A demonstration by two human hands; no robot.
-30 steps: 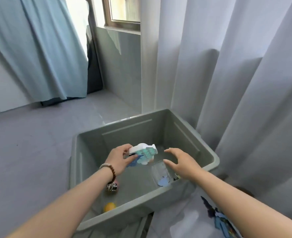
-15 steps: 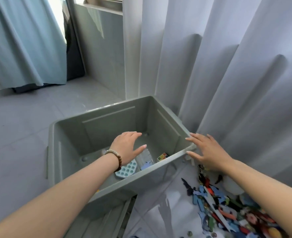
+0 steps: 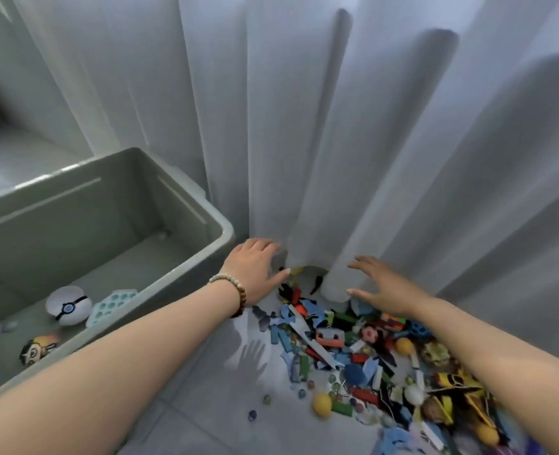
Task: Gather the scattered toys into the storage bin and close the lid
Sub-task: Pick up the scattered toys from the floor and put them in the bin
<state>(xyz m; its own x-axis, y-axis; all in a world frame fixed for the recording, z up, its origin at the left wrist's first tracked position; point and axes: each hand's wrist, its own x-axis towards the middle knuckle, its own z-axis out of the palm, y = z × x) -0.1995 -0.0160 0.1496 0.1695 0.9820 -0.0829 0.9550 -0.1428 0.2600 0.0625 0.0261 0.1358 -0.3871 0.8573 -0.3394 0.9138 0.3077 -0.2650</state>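
Pale pleated curtains (image 3: pixel 370 142) hang down to a light grey tiled floor (image 3: pixel 206 415).

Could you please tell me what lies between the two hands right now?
In the head view, a curtain fold hangs down between the left hand and right hand, with a few toys at its hem.

Your bin (image 3: pixel 74 224) is grey-green, your ball (image 3: pixel 69 305) white with a dark band, your tray (image 3: pixel 114 302) pale teal with dots, your toy pile (image 3: pixel 347 353) many-coloured.
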